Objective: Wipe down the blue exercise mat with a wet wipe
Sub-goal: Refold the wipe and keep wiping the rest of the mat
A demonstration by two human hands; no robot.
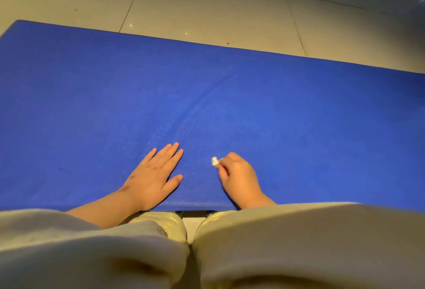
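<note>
Knees in pale grey-beige trousers (pixel 299 242) fill the bottom of the view; person is crouched at the near long edge of the blue foam exercise mat (pixel 230 82), which lies flat on a glossy light-tiled floor (pixel 207 1).

Hands: left hand (pixel 154 173) is spread flat, palm down, fingers straight, pressing on the mat just inside the near edge, prob. to steady it. Right hand (pixel 239 178) is curled tight round a small scrunched white wet wipe (pixel 214 162); only a bit of the wad pokes out past the fingers, touching or v. close to the mat surface. The two hands sit near each other, w/ a strip of bare mat between.

Progress, as a judgement: wiping is under way at the near-centre edge. No clear wet streaks or damp patches show, so can't tell how much is already done. A faint crease runs diagonally up from between the hands. Far edge, left end and right side of the mat are well apart from the wipe and would need covering. The wad is tiny vs. the mat, so many passes are likely, poss. a refold or a fresh wipe.
</note>
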